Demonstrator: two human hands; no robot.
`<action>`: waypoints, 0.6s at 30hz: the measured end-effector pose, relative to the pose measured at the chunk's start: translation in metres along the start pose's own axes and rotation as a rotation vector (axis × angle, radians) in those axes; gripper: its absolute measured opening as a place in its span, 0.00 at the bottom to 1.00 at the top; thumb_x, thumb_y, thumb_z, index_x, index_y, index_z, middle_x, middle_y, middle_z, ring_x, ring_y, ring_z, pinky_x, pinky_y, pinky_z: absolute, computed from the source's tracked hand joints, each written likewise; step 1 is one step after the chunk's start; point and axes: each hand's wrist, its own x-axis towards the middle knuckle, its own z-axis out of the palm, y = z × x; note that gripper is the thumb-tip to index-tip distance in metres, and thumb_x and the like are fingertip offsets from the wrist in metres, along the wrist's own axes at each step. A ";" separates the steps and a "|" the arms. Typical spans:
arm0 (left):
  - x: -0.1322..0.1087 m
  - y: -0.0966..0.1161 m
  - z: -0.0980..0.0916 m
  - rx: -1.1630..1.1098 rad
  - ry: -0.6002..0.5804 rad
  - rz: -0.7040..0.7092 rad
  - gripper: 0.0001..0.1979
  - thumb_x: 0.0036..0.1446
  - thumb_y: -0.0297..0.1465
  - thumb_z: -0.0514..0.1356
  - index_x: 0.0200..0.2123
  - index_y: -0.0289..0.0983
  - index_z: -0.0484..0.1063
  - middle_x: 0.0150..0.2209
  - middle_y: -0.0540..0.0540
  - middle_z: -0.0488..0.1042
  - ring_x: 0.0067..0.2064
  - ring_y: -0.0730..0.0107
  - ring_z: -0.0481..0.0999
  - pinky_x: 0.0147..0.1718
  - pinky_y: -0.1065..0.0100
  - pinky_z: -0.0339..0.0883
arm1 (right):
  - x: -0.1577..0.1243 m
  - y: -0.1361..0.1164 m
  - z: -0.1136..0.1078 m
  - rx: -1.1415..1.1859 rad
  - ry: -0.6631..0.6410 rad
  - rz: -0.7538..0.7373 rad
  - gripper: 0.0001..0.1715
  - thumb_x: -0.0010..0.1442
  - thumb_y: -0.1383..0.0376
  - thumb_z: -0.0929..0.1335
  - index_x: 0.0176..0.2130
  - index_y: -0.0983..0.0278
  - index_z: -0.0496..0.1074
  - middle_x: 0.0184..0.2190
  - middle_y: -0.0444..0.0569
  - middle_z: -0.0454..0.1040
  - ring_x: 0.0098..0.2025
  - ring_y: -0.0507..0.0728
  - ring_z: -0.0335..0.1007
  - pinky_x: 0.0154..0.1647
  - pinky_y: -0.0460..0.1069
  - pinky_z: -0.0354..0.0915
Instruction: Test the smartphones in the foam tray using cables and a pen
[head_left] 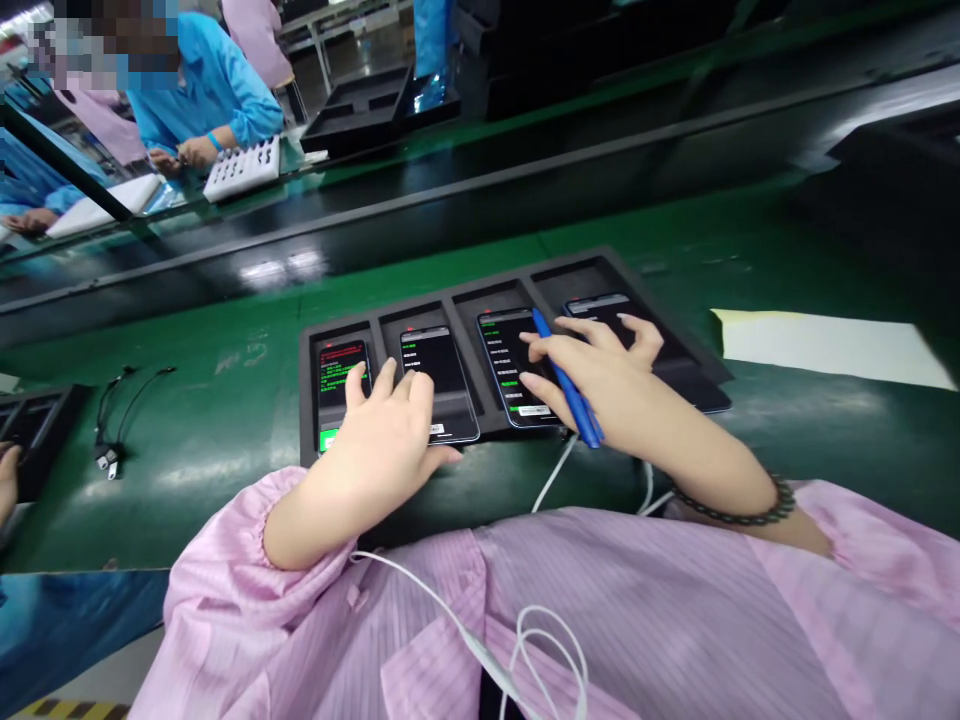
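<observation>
A black tray (469, 290) with compartments holds several phones with lit dark screens. My left hand (386, 420) is spread over the leftmost phone (341, 365) and the phone beside it (450, 400), holding nothing. Over the two phones on the right, my right hand (592, 370) has a blue pen (574, 400) held against the palm side, its fingers partly spread. Green and white text shows on the third phone (504, 365). The rightmost phone (600, 303) is partly hidden under the right hand. Whether any fingertip touches a screen is hard to tell.
A white paper strip (832, 345) lies on the green table (225, 400) at the right. Short black cables (109, 430) lie at the left, near another person's hand (7, 480) and dark tray. White cords hang by my lap. Across the line, a person in blue works beside a white tray (244, 170).
</observation>
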 end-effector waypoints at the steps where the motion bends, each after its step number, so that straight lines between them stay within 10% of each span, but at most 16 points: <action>1: 0.002 -0.004 -0.001 -0.004 0.011 -0.020 0.25 0.60 0.41 0.66 0.52 0.32 0.65 0.56 0.30 0.75 0.70 0.34 0.58 0.65 0.29 0.47 | 0.001 0.001 0.003 -0.003 -0.009 0.018 0.10 0.67 0.58 0.62 0.42 0.59 0.70 0.46 0.51 0.80 0.58 0.68 0.68 0.60 0.68 0.43; 14: 0.037 -0.017 0.012 -0.056 -0.025 -0.019 0.31 0.58 0.50 0.65 0.53 0.32 0.65 0.55 0.31 0.74 0.71 0.35 0.54 0.64 0.29 0.47 | -0.006 0.000 -0.008 0.102 0.070 -0.004 0.11 0.67 0.55 0.63 0.43 0.58 0.68 0.43 0.52 0.81 0.55 0.69 0.69 0.59 0.69 0.46; 18: 0.011 -0.025 0.000 -0.013 0.215 -0.028 0.36 0.62 0.51 0.61 0.62 0.32 0.58 0.58 0.29 0.72 0.71 0.37 0.57 0.64 0.35 0.50 | -0.008 -0.017 -0.020 0.241 0.084 -0.072 0.08 0.67 0.57 0.63 0.41 0.58 0.68 0.46 0.50 0.81 0.53 0.65 0.72 0.58 0.66 0.54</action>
